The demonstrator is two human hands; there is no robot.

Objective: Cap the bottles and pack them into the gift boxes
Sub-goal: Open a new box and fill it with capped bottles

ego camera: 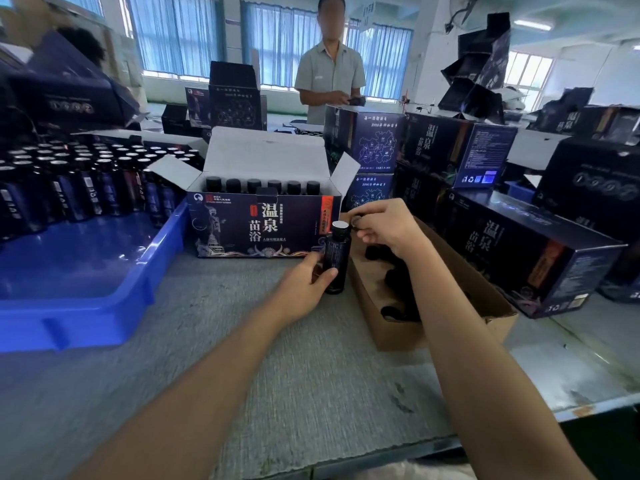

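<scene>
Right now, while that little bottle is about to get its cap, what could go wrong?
1. The right hand pinches the cap beside the top of the bottle, not over it; set on crooked, it might jam or sit loose.
2. The left hand grips the bottle around its middle, close to the edge of the cardboard box; a hard twist could tip it.
</scene>
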